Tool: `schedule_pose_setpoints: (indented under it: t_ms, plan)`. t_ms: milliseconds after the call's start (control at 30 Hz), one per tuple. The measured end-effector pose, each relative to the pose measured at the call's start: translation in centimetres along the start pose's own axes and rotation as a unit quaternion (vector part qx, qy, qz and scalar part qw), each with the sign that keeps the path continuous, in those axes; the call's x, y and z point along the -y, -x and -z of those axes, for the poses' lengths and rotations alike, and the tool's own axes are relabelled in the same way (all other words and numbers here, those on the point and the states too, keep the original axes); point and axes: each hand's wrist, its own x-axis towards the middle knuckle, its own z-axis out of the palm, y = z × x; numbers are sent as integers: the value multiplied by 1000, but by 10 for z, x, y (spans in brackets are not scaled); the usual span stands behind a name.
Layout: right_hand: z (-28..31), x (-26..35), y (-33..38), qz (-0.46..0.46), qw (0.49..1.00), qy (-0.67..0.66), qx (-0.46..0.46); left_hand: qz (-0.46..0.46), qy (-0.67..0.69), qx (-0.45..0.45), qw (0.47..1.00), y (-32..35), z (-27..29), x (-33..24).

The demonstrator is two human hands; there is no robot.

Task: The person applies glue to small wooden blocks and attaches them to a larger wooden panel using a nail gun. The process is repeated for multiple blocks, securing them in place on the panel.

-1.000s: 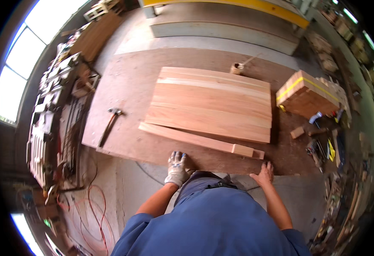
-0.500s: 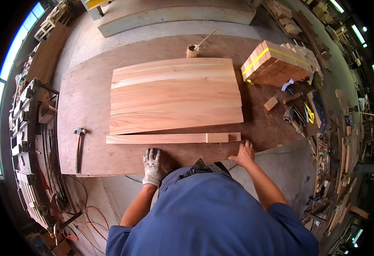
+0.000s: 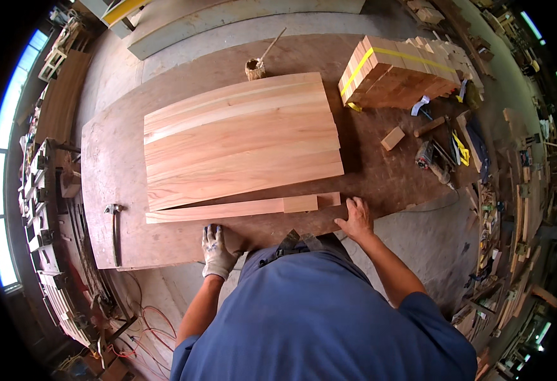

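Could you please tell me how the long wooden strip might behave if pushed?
The long wooden strip would probably stay stiff, looking like straight, solid wood. Its flat faces suggest sliding rather than rolling. The short block on top might shift, as no fastening shows.

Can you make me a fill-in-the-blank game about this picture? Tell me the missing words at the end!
1. The left hand wears a ____, but the right hand is bare.
2. The strap around the wood stack is ____.
3. The tool near the left edge of the table is a ____.
4. The block on the long strip is nearer the strip's ____ end.

Missing words: glove; yellow; hammer; right.
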Motion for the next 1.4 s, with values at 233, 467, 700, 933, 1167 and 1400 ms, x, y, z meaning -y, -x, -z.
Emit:
schedule_pose_setpoints:
  t_ms: [233,467,700,933,1167,1400]
  plan:
    - [23,25,-20,183,977,-31,-102,-52,84,-122,988,-25,26,-39]
    - [5,74,-45,294,954,3,-66,-163,-6,-79,983,-74,31,-65]
    - [-1,68,-57,276,958,41,-69,-182,-95,-35,978,-97,37,-51]
    - [50,72,-45,280,955,-10,-100,-212,-63,-13,975,-91,92,-68]
    - [77,94,-96,256,955,-23,-147,-228,-53,-76,969,-160,118,-78]
    - [52,81,-119,213,963,-22,-165,-223,96,17,970,-216,143,-106]
